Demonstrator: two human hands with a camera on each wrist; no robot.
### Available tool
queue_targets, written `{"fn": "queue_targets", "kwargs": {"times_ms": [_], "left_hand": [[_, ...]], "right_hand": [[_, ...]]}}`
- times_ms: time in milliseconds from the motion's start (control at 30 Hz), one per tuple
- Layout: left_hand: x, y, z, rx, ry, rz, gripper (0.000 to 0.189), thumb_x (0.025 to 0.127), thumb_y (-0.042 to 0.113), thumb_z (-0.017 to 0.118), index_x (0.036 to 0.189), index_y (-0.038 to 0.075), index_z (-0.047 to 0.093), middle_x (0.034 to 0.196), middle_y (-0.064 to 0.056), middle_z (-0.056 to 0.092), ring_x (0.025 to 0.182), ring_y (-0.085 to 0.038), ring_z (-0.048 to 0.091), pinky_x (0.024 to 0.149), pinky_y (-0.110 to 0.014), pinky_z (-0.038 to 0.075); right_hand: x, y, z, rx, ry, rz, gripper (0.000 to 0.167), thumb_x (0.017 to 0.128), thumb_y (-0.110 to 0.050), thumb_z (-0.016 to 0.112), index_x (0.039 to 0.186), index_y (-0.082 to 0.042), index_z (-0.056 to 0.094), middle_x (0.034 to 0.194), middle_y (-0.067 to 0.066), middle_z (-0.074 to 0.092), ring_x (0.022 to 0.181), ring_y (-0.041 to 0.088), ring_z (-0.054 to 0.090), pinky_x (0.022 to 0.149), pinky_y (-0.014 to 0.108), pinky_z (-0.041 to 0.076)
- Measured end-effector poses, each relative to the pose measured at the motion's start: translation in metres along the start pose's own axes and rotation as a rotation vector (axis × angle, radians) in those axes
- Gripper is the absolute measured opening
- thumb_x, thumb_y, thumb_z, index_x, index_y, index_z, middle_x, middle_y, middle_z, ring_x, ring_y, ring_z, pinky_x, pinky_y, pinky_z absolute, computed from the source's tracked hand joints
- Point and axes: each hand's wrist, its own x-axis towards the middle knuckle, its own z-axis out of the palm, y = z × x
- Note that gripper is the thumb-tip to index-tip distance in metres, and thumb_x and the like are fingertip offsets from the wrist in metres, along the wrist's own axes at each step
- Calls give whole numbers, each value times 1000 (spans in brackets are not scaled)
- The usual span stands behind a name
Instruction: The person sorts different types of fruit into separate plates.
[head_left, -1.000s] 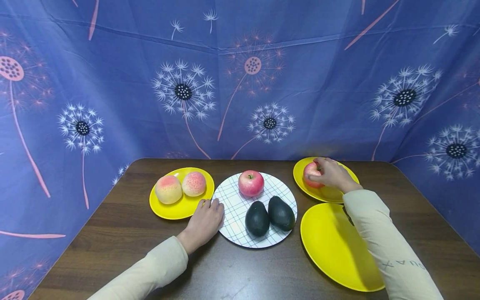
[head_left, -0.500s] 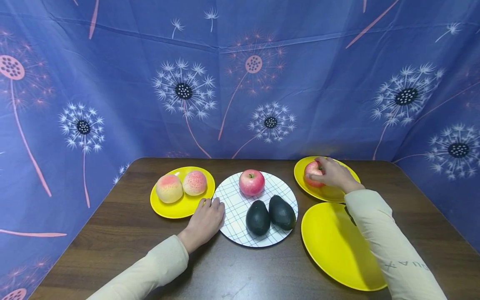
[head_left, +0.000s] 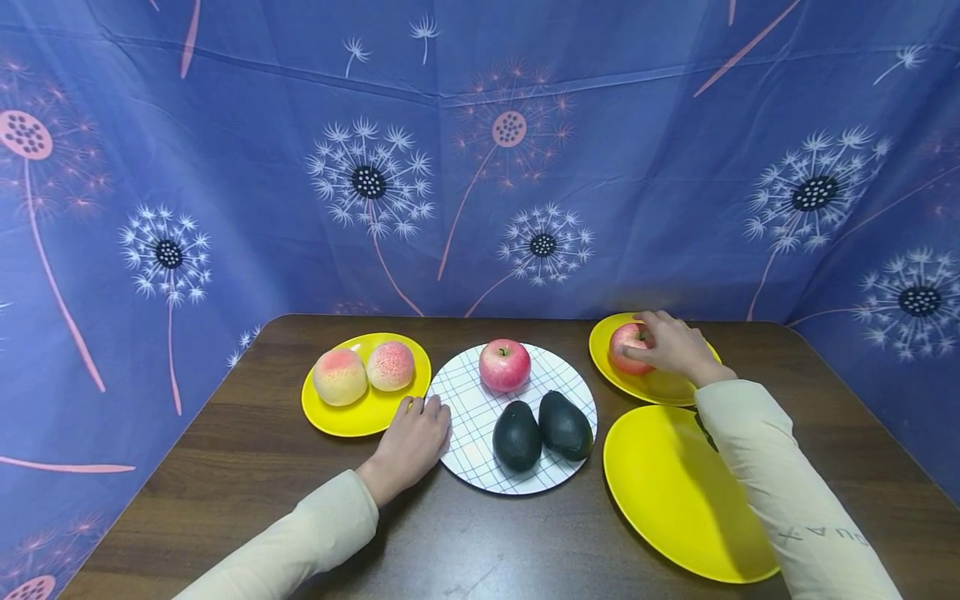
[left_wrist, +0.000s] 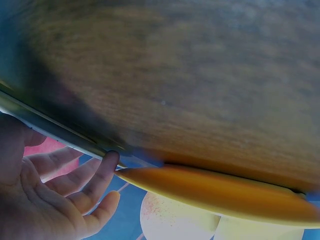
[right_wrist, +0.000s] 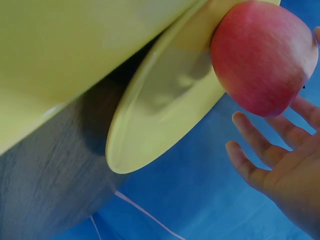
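My left hand (head_left: 410,442) rests at the left rim of the round white checked plate (head_left: 463,450). In the left wrist view its fingers (left_wrist: 92,192) lie loosely bent against that rim, with no pinch visible. On the checked plate are a red apple (head_left: 505,367) and two dark avocados (head_left: 516,437) (head_left: 565,426). At the back right, my right hand (head_left: 675,346) is around the right side of another apple (head_left: 628,348), which sits on a small yellow plate (head_left: 660,390). In the right wrist view the fingers (right_wrist: 257,135) are spread loosely beside this apple (right_wrist: 262,57).
Two peaches (head_left: 341,377) (head_left: 391,367) lie on the left yellow plate (head_left: 352,427). A larger yellow plate (head_left: 667,492) is under my right forearm, in front of the small one. A blue dandelion cloth (head_left: 465,150) hangs behind the brown wooden table (head_left: 480,550).
My right hand has shifted slightly right, its fingers loosening from the apple, which stays on the small yellow plate. The left hand keeps its place at the checked plate.
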Motion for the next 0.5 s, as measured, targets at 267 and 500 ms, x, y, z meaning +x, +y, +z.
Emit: {"fn": "queue_targets", "kwargs": {"times_ms": [267,500], "left_hand": [[0,0,-2,5,-13,2,30,86,31,59,103,6,59,95,-9,61,85,-25,57,87,-39,46],[0,0,-1,6,-6,3,30,86,31,59,103,6,60,95,-9,61,85,-25,57,86,-39,46]], "right_hand": [[-2,-4,-6,-17,18,-7,77,80,-53,60,134,-2,38,130,27,41,111,48,41,93,68,28],[-2,-14,-8,-29,33,-31,75,80,-47,62,135,-2,38,134,27,38,114,49,38,94,69,25]]}}
